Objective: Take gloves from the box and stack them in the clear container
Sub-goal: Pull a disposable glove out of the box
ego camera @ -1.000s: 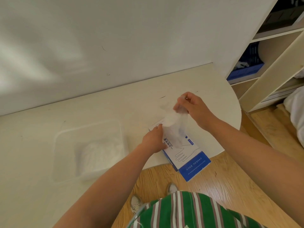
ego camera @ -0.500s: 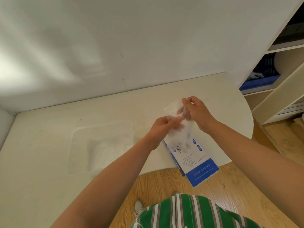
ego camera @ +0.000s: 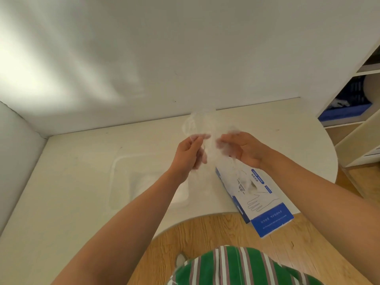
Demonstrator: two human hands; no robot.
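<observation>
I'm pinching a thin translucent plastic glove from both sides, fingers curled on it, with left hand and right hand raised above the far end of the blue-and-white cardboard box. The clear plastic container is sitting left of the box on the cream tabletop.

Head view, one wide-angle camera: set high above the counter, facing forward and down, close over left hand and right hand; wall far, shelf unit right, floor near.
</observation>
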